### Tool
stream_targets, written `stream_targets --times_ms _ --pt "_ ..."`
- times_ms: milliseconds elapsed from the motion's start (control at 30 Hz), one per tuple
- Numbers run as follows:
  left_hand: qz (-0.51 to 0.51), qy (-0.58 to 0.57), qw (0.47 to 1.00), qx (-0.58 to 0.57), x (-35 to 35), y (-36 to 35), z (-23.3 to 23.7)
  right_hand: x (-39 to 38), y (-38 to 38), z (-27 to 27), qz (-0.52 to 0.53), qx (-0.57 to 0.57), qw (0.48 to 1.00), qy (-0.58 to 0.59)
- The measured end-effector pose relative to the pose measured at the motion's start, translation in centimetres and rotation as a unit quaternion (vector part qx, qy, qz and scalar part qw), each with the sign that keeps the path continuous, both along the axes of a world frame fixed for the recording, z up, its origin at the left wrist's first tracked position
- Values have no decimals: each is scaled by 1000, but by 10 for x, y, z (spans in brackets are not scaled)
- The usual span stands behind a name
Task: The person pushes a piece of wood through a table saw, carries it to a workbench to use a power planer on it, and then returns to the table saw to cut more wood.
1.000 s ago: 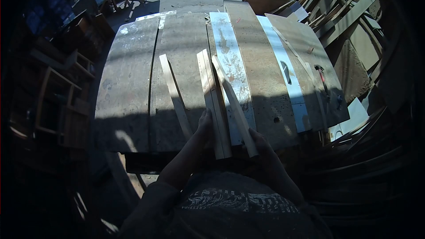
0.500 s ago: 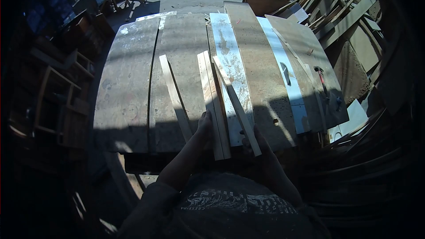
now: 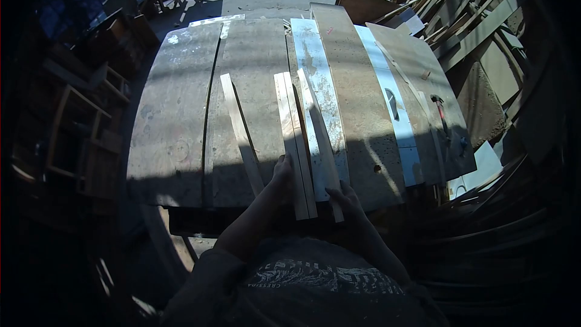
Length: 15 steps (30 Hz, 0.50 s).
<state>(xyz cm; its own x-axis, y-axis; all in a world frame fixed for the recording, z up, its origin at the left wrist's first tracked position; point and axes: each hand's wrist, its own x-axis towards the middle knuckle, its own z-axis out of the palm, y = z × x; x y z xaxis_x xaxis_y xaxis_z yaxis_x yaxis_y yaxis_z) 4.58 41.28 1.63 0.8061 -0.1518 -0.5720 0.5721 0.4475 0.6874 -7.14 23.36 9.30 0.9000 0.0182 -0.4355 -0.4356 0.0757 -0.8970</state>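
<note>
Two narrow wooden strips [image 3: 295, 145] lie side by side on the plank workbench [image 3: 169, 145], their near ends past its front edge. My left hand [image 3: 282, 172] is closed against the left side of this pair. In my right hand [image 3: 345, 197] is a separate wooden strip [image 3: 321, 127], gripped near its lower end and slanting up to the left beside the pair, with a gap between. Left of my left hand, another wooden strip [image 3: 241, 127] rests on the bench, its near end hidden by my forearm. Shadow darkens both hands.
A hammer [image 3: 440, 112] with a red handle lies at the bench's right side. A handsaw-like dark piece [image 3: 391, 103] sits on a pale board. Scrap boards [image 3: 478, 30] are piled at right. Wooden frames [image 3: 78, 127] stand at left.
The strip in my right hand has turned more upright and come closer to parallel with the pair, its lower end moving left. My left hand stays by the pair.
</note>
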Motion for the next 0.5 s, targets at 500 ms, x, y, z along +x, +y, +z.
stream_targets --times_ms 500 --pt "-44 -38 998 6 7 -20 -39 7 8 -39 70 -468 865 -169"
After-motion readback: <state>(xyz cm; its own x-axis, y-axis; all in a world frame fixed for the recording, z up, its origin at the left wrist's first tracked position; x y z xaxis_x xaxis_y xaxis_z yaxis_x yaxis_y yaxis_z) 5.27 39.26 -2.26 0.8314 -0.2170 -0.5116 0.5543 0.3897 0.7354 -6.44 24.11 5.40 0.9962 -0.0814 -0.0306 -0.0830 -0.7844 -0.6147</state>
